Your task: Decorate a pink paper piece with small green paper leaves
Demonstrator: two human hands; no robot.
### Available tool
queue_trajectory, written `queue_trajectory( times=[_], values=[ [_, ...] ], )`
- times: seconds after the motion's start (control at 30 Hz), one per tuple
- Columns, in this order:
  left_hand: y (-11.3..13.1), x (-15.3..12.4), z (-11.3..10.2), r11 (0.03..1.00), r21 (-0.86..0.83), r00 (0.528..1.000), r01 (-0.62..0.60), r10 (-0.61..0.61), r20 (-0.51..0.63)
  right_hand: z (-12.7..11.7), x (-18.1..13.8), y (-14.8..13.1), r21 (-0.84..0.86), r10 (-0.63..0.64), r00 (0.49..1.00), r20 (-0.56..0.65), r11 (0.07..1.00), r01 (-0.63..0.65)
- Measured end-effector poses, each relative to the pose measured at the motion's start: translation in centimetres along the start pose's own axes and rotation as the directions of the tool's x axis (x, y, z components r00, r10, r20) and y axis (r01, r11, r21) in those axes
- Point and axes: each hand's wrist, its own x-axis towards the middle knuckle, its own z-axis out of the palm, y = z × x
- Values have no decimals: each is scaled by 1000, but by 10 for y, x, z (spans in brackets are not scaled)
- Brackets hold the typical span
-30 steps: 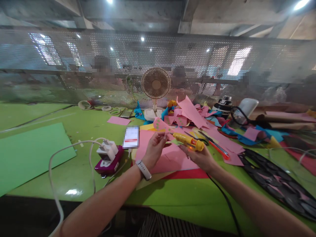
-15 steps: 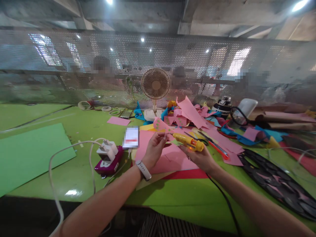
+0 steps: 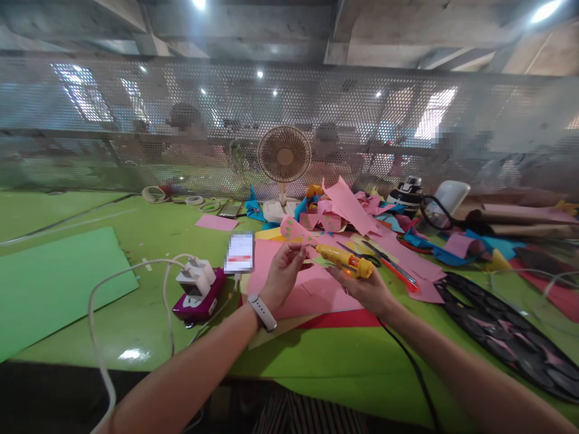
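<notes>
My right hand is wrapped round a yellow hot glue gun, its nozzle pointing left and a small orange light glowing on its body. Close to the nozzle, my left hand has its thumb and fingers pinched together; whatever sits between them is too small to make out. Beneath both hands lies a pink paper sheet, over red and cream sheets. A red utility knife and dark-handled scissors lie just beyond the glue gun. A pink paper piece with green dots is behind my left fingertips.
A phone and a purple power strip with white chargers stand left, cables trailing. Behind are a desk fan and paper scraps. A black tray lies right, green card left. People sit beyond the mesh screen.
Both hands and the glue gun hold almost the same position. Only a very slight shift of the whole view shows.
</notes>
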Motion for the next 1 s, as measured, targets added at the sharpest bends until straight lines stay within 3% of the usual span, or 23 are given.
queue_trajectory(
  times=[1.0],
  values=[
    [0, 0, 1, 1000, 7, 1000, -10, 10, 0, 0, -2, 1, -22, 3, 1000, -1, 1000, -3]
  ],
)
